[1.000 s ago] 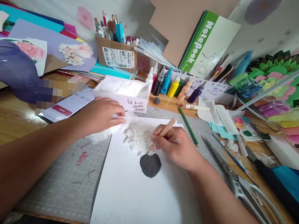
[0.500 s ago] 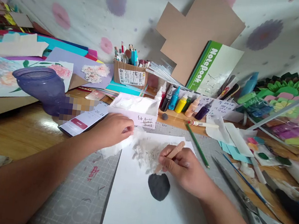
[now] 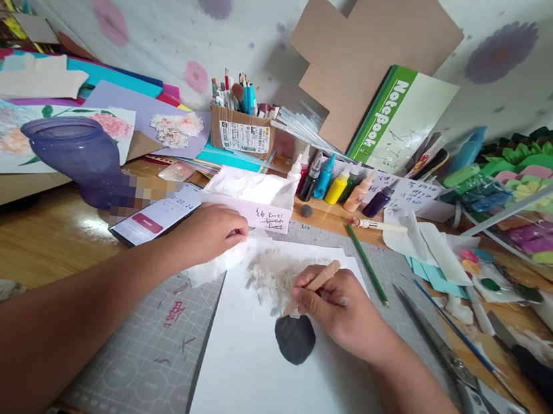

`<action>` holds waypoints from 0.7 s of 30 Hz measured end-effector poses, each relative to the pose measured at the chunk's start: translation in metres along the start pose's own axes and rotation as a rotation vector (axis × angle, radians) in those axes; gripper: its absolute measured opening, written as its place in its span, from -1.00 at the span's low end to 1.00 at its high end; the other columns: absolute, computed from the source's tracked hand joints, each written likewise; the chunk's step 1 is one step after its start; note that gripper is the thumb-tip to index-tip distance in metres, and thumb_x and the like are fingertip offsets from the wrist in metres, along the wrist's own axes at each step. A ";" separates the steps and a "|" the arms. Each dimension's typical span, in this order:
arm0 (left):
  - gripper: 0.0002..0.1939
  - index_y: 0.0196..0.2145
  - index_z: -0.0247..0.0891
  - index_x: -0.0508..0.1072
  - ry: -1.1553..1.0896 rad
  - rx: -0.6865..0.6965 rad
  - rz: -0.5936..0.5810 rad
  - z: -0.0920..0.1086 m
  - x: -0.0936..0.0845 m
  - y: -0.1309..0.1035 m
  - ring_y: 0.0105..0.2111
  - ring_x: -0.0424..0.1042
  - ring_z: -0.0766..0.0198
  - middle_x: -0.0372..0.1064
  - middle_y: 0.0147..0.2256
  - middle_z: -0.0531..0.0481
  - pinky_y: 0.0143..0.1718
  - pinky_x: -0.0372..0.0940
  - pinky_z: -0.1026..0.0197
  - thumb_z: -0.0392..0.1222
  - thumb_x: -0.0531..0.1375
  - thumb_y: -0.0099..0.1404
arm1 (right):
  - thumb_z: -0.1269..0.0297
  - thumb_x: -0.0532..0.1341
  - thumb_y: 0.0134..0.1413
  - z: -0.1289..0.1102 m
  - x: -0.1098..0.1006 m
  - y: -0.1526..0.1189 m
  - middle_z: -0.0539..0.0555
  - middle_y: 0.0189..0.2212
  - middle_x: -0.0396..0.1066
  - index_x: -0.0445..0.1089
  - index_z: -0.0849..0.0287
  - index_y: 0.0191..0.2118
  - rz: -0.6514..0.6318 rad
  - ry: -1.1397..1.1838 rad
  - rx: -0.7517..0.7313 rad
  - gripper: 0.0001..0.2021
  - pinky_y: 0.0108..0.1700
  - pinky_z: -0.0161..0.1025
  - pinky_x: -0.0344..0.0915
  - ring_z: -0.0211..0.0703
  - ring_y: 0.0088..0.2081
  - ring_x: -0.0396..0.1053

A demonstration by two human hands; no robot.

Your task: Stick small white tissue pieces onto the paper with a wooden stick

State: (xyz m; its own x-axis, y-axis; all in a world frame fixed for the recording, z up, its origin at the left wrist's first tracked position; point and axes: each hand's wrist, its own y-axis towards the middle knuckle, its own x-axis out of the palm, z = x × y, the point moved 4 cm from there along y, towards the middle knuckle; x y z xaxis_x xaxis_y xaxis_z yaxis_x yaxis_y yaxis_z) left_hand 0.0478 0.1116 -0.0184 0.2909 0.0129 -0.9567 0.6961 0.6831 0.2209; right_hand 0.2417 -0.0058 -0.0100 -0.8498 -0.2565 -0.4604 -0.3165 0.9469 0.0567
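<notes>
My right hand [image 3: 332, 304] is closed round a wooden craft stick [image 3: 324, 277], its lower tip at the upper edge of a black oval patch [image 3: 294, 340]. The patch lies on a white sheet of paper [image 3: 240, 377]. Just beyond it, a ruffled clump of whitish-grey flakes [image 3: 268, 276] covers the sheet's upper part, partly hidden by my right fingers. My left hand [image 3: 215, 232] lies at the sheet's upper left, fingers curled, over crumpled white tissue [image 3: 216, 268]; whether the fingertips pinch anything is hidden.
A white box [image 3: 252, 197] stands beyond my left hand, beside a phone [image 3: 157, 216] and a purple vase [image 3: 74, 155]. Paint bottles [image 3: 337, 186] line the back. To the right lie a green pencil [image 3: 367, 265] and large scissors [image 3: 462, 374]. A grey cutting mat [image 3: 138, 351] lies underneath.
The craft stick's tip has shifted slightly left, close to the black patch. My left hand stays in place while the whole view tilts a little.
</notes>
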 end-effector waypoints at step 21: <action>-0.86 -0.33 -0.21 0.47 0.030 0.004 0.046 0.015 -0.005 -0.001 -0.22 0.39 0.15 0.45 -0.30 0.02 -0.14 0.21 0.12 -0.12 0.22 0.17 | 0.33 0.13 0.11 0.002 -0.003 0.001 -0.01 -0.57 0.35 0.33 0.20 -0.48 0.030 0.012 0.024 -0.83 -0.44 -0.31 0.17 -0.23 -0.50 0.31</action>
State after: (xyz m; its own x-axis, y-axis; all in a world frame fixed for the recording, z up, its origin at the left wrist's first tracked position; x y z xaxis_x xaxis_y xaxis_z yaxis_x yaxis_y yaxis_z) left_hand 0.0553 0.0997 -0.0111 0.3032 0.0660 -0.9507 0.6851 0.6783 0.2656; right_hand 0.2451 -0.0039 -0.0103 -0.8641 -0.2299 -0.4477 -0.2804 0.9586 0.0490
